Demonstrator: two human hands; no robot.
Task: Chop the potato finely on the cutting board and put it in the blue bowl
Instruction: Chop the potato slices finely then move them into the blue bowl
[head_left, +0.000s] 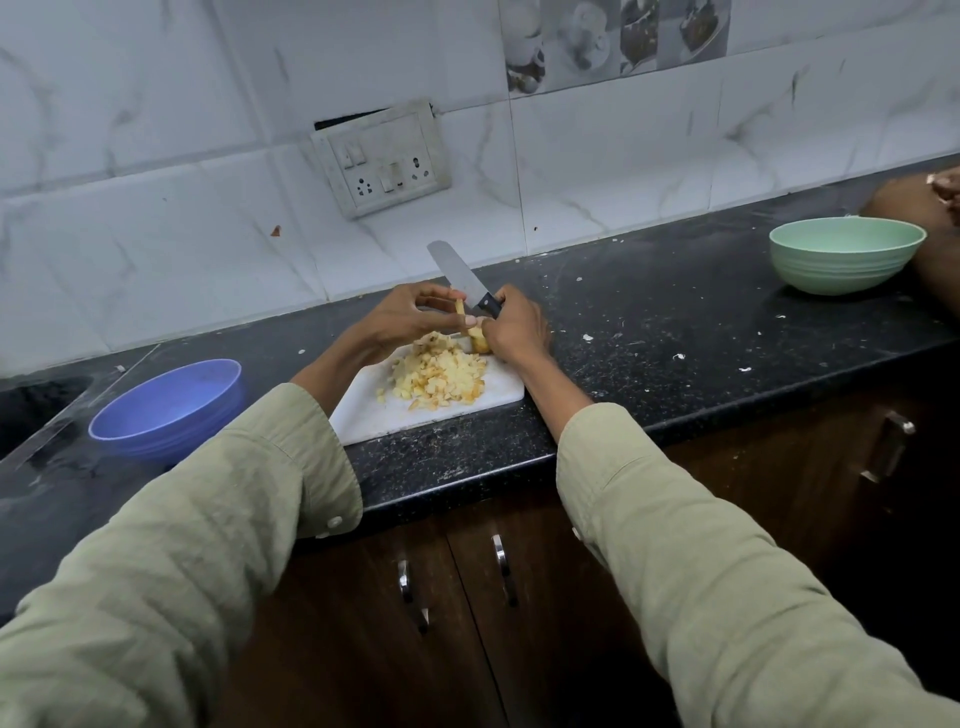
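Right grip (511, 327): fingers curled around the knife (464, 280) handle, blade pointing up.
Left grip (410, 317): pinches a potato strip (460, 307).
Chopped potato (436, 376): piled on the cutting board (395, 421).
Blue bowl (169, 408): on the table (649, 322), left of the board.

Pile of small pale-yellow potato cubes (439, 378) sitting heaped on white rectangular plastic cutting board (395, 418), toward its far half. Board lying flat near counter's front edge. Round blue plastic bowl (169, 408) standing upright just left of board (nothing showing inside), not touching it.
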